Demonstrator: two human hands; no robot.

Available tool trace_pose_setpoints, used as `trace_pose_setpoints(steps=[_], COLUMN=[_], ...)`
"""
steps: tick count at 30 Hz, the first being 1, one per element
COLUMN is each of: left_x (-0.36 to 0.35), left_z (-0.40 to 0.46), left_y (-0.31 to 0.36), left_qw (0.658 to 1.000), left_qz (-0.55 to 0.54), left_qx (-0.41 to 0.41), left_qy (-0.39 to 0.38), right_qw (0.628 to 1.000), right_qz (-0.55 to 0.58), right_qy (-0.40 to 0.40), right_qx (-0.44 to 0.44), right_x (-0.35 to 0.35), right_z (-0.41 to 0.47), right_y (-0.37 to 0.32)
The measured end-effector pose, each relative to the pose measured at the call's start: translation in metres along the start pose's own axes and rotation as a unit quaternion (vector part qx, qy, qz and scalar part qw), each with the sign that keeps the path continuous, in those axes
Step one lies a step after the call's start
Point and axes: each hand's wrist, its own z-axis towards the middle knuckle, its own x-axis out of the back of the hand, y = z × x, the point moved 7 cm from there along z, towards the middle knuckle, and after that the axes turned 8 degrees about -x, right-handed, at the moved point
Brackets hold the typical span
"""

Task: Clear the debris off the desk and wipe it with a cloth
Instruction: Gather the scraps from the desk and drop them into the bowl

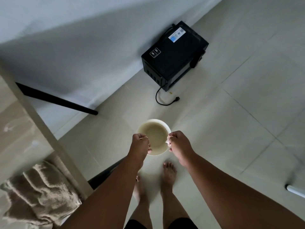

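A round cream bin [155, 131] stands on the tiled floor in front of my bare feet. Above its near rim, my left hand [140, 143] is closed around small pale scraps of debris. My right hand [179, 142] is likewise closed on pale scraps of debris [168, 140] at the bin's right rim. The desk [21, 129] runs along the left, with a pale glossy top. A crumpled beige cloth [39, 192] lies on its near corner. What is inside the bin I cannot make out.
A black box-shaped appliance [173, 53] with a loose power cord [165, 100] sits on the floor by the wall. A black desk leg [57, 100] slants under the desk. A white tube [295, 190] lies at the right edge.
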Motion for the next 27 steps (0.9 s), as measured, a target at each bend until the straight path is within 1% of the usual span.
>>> trace_pose_setpoints(steps=[6,12,16,19,23,27], left_x=[-0.005,0.0,0.0,-0.001,0.001,0.002], left_z=[0.025,0.044,0.053,0.056,0.058,0.058], left_y=[-0.015,-0.031,-0.036,-0.036,-0.036,-0.033], left_qw=[1.0,0.999,1.0,0.999,0.998,0.999], left_qz=[-0.002,0.035,0.003,-0.033,-0.038,-0.034], left_qx=[0.001,-0.011,0.006,0.019,0.032,0.033], left_qy=[0.002,0.024,0.023,0.023,0.032,0.026], right_qw=[1.0,0.999,0.996,0.994,0.996,0.997], right_qz=[-0.009,0.004,0.024,0.065,0.029,0.033], right_qy=[-0.015,-0.023,-0.061,-0.055,-0.042,-0.042], right_qx=[-0.021,-0.041,-0.058,-0.074,-0.067,-0.052], right_x=[-0.02,-0.035,-0.046,-0.049,-0.049,-0.049], right_z=[0.03,0.044,0.052,0.057,0.063,0.064], right_y=[0.011,0.023,0.024,0.025,0.025,0.02])
